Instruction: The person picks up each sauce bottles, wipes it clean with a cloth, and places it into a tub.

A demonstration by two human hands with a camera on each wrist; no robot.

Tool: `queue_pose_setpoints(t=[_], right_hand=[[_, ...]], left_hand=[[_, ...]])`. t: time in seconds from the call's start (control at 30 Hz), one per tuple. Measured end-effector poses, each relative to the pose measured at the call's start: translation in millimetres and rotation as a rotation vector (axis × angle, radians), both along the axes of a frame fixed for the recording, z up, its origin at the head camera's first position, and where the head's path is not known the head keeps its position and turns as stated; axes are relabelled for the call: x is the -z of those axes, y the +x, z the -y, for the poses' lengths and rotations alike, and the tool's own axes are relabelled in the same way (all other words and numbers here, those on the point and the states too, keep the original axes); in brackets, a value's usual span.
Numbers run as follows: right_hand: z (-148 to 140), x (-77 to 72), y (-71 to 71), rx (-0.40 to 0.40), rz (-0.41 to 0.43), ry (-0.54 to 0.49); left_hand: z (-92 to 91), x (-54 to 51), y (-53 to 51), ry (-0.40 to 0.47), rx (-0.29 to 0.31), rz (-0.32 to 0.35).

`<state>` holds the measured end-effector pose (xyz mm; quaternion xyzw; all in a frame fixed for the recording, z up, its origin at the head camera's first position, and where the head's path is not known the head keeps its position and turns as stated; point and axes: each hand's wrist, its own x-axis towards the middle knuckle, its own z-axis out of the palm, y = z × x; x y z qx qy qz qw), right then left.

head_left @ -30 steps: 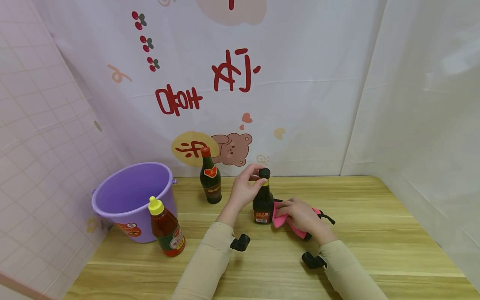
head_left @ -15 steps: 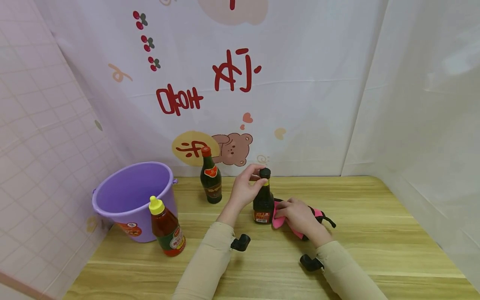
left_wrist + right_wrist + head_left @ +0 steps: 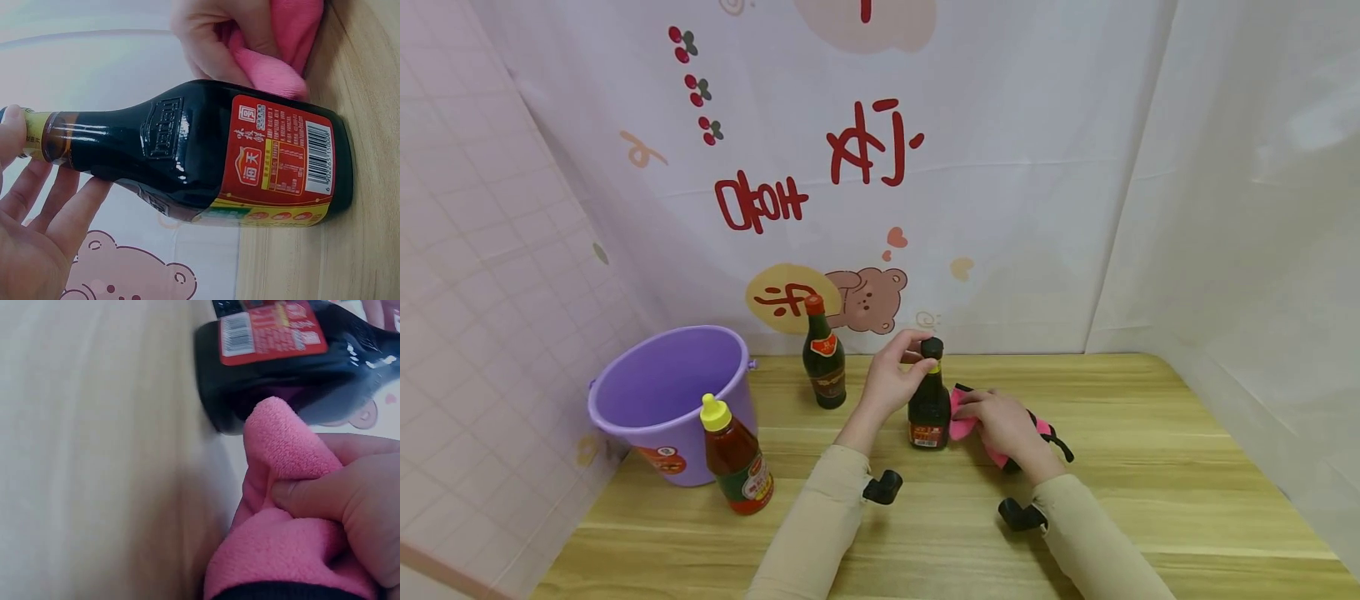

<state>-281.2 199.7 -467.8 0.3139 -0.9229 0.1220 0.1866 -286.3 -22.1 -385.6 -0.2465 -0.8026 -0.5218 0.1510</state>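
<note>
A dark soy sauce bottle (image 3: 928, 406) with a red and yellow label stands upright on the table. My left hand (image 3: 891, 379) holds it by the neck, just under the black cap, with thumb and fingers on either side. In my right hand (image 3: 1006, 427) is a pink cloth (image 3: 284, 450) with black edging, pinched between thumb and fingers. The cloth's folded end lies at the bottle's right side; in the left wrist view it appears to touch the glass. The rest of the cloth trails on the table under and behind the right hand, partly hidden.
A purple bucket (image 3: 670, 375) stands at the left, with a yellow-capped red sauce bottle (image 3: 737, 458) in front of it. Behind the left forearm is a dark green bottle (image 3: 824, 362) with a red cap. A printed curtain (image 3: 1015, 167) hangs behind the wooden table (image 3: 940, 542).
My right hand and the folded end of the cloth have shifted slightly up and away along the bottle's side. My left hand keeps its hold on the neck; the bottle stays in place.
</note>
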Motion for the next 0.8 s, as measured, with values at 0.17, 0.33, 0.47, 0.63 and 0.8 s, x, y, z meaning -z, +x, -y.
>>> queue_pose_setpoints(t=[0.17, 0.33, 0.47, 0.63, 0.8], right_hand=[[-9, -9.8, 0.8, -0.009, 0.021, -0.105], [-20, -19.7, 0.1, -0.053, 0.046, -0.313], [-30, -23.9, 2.5, -0.038, 0.025, -0.474], [-39, -29.6, 10.7, 0.006, 0.038, -0.639], [-46, -33.3, 18.7, 0.027, 0.010, -0.732]], left_hand=[[-1.1, -1.5, 0.7, 0.003, 0.002, 0.017], [-0.9, -2.5, 0.5, -0.006, 0.008, 0.026], [1.1, -4.1, 0.3, -0.020, 0.020, 0.040], [3.4, -8.6, 2.0, -0.043, 0.035, 0.071], [4.1, -11.7, 3.1, -0.070, 0.050, 0.064]])
